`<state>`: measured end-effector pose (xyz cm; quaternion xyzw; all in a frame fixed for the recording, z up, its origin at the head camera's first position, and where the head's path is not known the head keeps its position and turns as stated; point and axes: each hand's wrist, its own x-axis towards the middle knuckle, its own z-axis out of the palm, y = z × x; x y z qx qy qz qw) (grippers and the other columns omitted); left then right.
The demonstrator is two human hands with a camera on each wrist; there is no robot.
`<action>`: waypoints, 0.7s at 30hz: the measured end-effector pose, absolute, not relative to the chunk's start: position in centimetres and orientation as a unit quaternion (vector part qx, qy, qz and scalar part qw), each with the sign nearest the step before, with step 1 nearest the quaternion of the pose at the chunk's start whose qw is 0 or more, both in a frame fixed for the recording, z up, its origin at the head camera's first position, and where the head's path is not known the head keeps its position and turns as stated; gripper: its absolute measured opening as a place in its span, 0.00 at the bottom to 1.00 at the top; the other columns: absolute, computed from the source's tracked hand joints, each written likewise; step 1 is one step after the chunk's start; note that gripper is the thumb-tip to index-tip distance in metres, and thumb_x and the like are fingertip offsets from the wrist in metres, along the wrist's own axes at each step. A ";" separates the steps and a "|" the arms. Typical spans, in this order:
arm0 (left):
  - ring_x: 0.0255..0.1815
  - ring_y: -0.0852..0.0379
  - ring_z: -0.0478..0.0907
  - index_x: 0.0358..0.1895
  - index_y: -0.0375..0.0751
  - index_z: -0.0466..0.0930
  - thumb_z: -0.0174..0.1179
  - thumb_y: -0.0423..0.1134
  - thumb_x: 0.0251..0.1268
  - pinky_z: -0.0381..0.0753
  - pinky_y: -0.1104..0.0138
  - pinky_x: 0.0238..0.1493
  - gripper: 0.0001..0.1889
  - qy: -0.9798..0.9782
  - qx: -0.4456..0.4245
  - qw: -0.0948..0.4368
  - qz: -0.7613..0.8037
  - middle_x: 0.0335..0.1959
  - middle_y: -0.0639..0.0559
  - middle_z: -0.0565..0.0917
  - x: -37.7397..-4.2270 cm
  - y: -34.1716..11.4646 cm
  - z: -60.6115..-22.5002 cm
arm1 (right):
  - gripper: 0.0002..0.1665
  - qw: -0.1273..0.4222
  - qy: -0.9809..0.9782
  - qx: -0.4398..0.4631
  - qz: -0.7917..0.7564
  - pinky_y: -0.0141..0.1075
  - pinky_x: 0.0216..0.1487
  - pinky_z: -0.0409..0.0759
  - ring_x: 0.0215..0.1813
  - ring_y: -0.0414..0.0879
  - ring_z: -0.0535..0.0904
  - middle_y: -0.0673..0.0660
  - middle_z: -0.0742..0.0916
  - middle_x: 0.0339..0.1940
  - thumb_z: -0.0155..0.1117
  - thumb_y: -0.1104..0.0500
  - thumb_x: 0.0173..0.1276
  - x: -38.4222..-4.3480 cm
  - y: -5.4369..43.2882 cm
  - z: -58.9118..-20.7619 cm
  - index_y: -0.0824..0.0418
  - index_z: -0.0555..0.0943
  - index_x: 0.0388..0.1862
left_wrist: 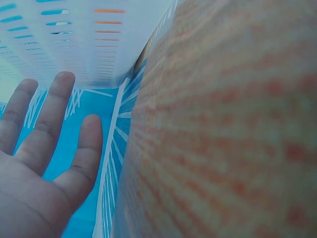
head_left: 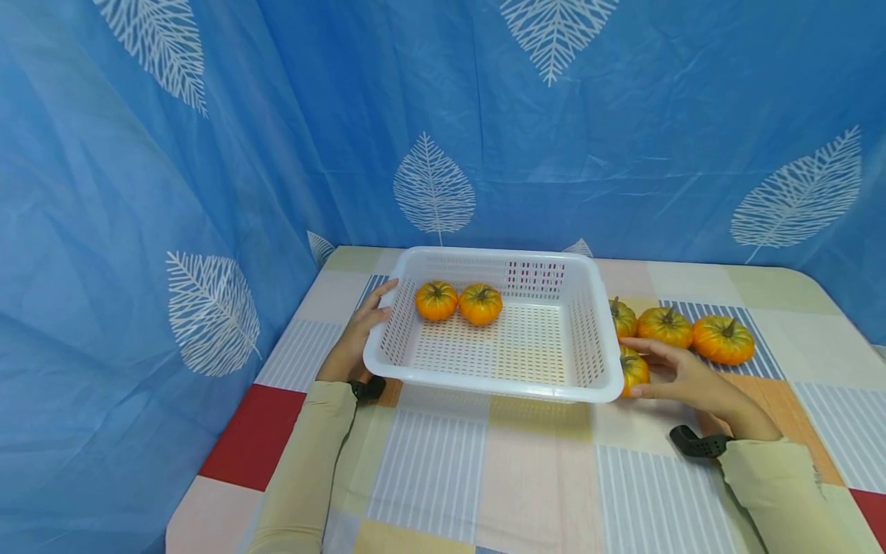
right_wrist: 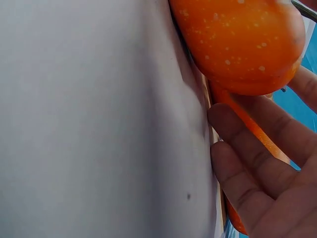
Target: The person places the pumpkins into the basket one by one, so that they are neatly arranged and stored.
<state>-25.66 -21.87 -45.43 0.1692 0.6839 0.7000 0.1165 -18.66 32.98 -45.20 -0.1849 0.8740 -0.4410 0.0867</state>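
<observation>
A white plastic basket [head_left: 493,389] with slotted walls sits on the table, two small orange pumpkins [head_left: 436,301] side by side in its left half. My left hand [head_left: 360,331] is at the basket's left wall; in the left wrist view its fingers [left_wrist: 47,121] are spread and fairly straight close to the slotted side. To the right of the basket, my right hand [head_left: 681,378] has its thumb and forefinger around a pumpkin [head_left: 633,372] whose left part the basket rim hides. In the right wrist view this pumpkin [right_wrist: 242,44] lies between thumb and fingers, the other fingertips at the tablecloth.
Behind the right hand several more pumpkins [head_left: 724,339] stand in a row, the leftmost [head_left: 623,318] partly covered by the basket. A patchwork-patterned cloth [head_left: 443,462] covers the table. Blue curtains [head_left: 595,154] with white leaf prints hang behind and at the left.
</observation>
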 end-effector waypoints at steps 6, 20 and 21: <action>0.70 0.28 0.66 0.89 0.45 0.42 0.41 0.39 0.82 0.87 0.58 0.56 0.37 0.682 0.166 0.118 0.702 0.89 0.37 0.48 -25.7 -21.8 -45.4 | 0.46 0.100 0.864 -0.181 -0.459 0.72 0.70 0.68 0.61 0.19 0.69 0.75 0.74 0.76 0.79 0.64 0.67 -18.5 32.8 -45.3 0.69 0.69 0.80; 0.71 0.30 0.66 0.89 0.42 0.42 0.40 0.39 0.81 0.84 0.62 0.56 0.37 0.680 0.162 0.116 0.706 0.89 0.35 0.47 -25.5 -21.7 -45.2 | 0.46 0.124 0.855 -0.161 -0.477 0.85 0.66 0.54 0.77 0.79 0.60 0.79 0.67 0.81 0.76 0.63 0.71 -18.5 32.6 -45.3 0.71 0.65 0.82; 0.72 0.31 0.65 0.89 0.43 0.42 0.41 0.39 0.81 0.84 0.62 0.56 0.37 0.681 0.159 0.116 0.706 0.89 0.36 0.48 -25.5 -21.7 -45.2 | 0.46 0.124 0.856 -0.159 -0.476 0.85 0.66 0.54 0.77 0.79 0.59 0.79 0.67 0.81 0.76 0.62 0.71 -18.4 32.6 -45.3 0.70 0.66 0.82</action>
